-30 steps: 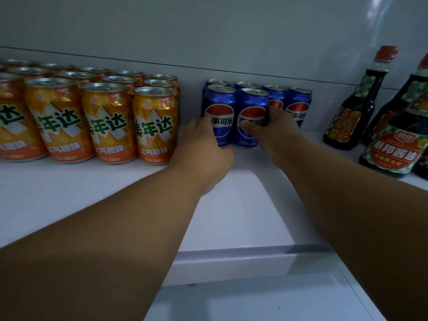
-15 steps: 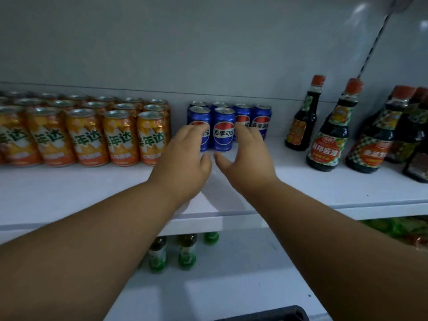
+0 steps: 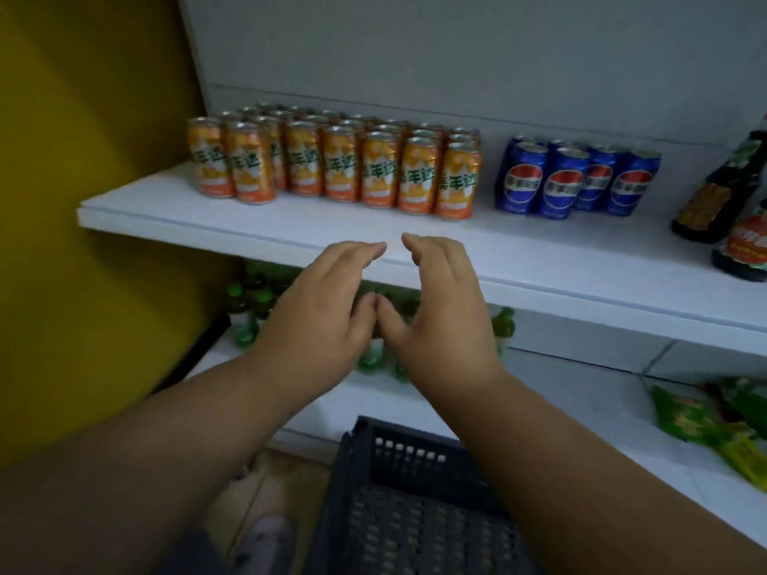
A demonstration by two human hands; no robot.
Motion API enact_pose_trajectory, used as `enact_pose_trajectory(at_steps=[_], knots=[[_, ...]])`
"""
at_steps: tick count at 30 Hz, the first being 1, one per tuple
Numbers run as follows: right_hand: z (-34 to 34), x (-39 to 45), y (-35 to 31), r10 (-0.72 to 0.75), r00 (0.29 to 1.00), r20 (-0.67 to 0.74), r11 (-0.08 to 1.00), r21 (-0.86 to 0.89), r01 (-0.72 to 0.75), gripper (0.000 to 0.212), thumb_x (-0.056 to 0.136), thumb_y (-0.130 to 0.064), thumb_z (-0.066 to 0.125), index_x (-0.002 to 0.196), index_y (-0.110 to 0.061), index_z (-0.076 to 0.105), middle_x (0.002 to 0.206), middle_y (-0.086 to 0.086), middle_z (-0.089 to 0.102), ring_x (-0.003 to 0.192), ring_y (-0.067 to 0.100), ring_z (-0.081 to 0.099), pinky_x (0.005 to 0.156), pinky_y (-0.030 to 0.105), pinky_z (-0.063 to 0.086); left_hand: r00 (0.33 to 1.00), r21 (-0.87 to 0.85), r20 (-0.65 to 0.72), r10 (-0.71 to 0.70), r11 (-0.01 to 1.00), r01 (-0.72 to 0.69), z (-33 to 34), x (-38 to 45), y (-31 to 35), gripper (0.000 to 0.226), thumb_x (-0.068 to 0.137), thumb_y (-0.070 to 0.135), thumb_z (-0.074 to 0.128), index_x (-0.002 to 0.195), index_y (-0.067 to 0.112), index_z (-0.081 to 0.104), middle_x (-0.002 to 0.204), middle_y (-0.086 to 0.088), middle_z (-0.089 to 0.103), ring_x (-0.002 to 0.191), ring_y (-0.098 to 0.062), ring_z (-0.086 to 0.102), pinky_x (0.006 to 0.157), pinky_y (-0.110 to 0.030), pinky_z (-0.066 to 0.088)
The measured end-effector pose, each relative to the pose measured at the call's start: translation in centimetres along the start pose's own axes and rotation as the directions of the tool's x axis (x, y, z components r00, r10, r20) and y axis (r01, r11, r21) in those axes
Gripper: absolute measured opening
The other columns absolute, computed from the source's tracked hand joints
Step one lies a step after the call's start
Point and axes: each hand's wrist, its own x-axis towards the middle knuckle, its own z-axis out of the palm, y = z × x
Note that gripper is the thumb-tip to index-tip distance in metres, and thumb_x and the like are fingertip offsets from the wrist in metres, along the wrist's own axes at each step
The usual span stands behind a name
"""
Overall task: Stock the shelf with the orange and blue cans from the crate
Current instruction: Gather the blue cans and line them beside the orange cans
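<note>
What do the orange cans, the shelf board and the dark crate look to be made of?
Orange cans: likely thin metal, from silvery rimmed tops and glossy printed walls.
Shelf board: smooth white, perhaps painted metal or laminate; unclear.
Crate: probably moulded plastic, matte dark grey with perforated grid walls.

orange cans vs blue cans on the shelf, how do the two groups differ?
The orange cans form a much larger block than the blue cans. The orange cans stand to the left, the blue cans to the right with a gap between the groups. The orange cans carry green lettering; the blue cans carry a round red, white and blue emblem. Both groups stand upright on the same white shelf, untouched by either hand.
</note>
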Motion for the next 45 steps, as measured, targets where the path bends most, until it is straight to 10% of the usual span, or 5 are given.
enact_pose_trajectory(at_steps=[9, 16, 21, 38, 45], knots=[[16.6, -3.0, -6.9, -0.104, 0.947, 0.304, 0.99, 0.125, 0.069, 0.059, 0.085, -0.021, 0.074, 0.139, -0.008, 0.052, 0.133, 0.007, 0.052, 0.121, 0.021, 0.052, 0.1, 0.028, 0.043, 0.963, 0.06, -0.006, -0.27, 0.961, 0.27, -5.3, -10.9, -15.1, 0.053, 0.091, 0.019, 0.056, 0.143, 0.01, 0.048, 0.14, -0.005, 0.051, 0.126, -0.001, 0.04, 0.106, -0.006, 0.024], [28.7, -5.8, -6.7, -0.087, 0.781, 0.619, 0.995, 0.093, 0.037, 0.063, 0.088, -0.028, 0.07, 0.145, -0.016, 0.047, 0.138, 0.003, 0.049, 0.124, 0.021, 0.05, 0.101, 0.033, 0.045, 0.861, 0.022, 0.036, -0.507, 0.862, 0.507, -2.7, -18.8, -24.9, 0.052, 0.093, 0.016, 0.059, 0.143, 0.006, 0.048, 0.141, -0.007, 0.052, 0.131, -0.018, 0.048, 0.109, -0.041, 0.043], [34.1, -8.0, -4.3, -0.015, 0.655, 0.755, 1.0, 0.014, 0.006, 0.058, 0.087, -0.037, 0.071, 0.138, -0.014, 0.054, 0.129, 0.006, 0.053, 0.115, 0.024, 0.055, 0.092, 0.031, 0.045, 0.784, 0.015, 0.105, -0.612, 0.789, 0.614, 1.1, -22.8, -29.8, 0.054, 0.09, 0.017, 0.062, 0.141, 0.004, 0.049, 0.138, -0.011, 0.055, 0.129, -0.023, 0.05, 0.107, -0.026, 0.036], [40.0, -12.5, 3.5, 0.208, 0.462, 0.862, 0.977, -0.162, -0.138, 0.062, 0.082, -0.044, 0.076, 0.134, -0.021, 0.052, 0.126, 0.002, 0.052, 0.112, 0.019, 0.054, 0.083, 0.027, 0.038, 0.424, 0.469, 0.191, -0.885, 0.462, 0.752, 19.7, -26.1, -41.2, 0.086, 0.079, 0.051, 0.075, 0.144, 0.015, 0.032, 0.14, -0.013, 0.044, 0.124, -0.03, 0.049, 0.097, -0.042, 0.047], [39.4, -13.1, 4.2, 0.228, 0.441, 0.868, 0.961, -0.128, -0.245, 0.06, 0.083, -0.041, 0.076, 0.134, -0.021, 0.052, 0.127, 0.002, 0.05, 0.113, 0.019, 0.055, 0.088, 0.032, 0.046, 0.44, 0.549, 0.273, -0.855, 0.514, 0.659, 20.8, -25.9, -42.3, 0.068, 0.085, 0.048, 0.07, 0.135, 0.016, 0.038, 0.13, -0.012, 0.049, 0.113, -0.029, 0.056, 0.086, -0.038, 0.05]])
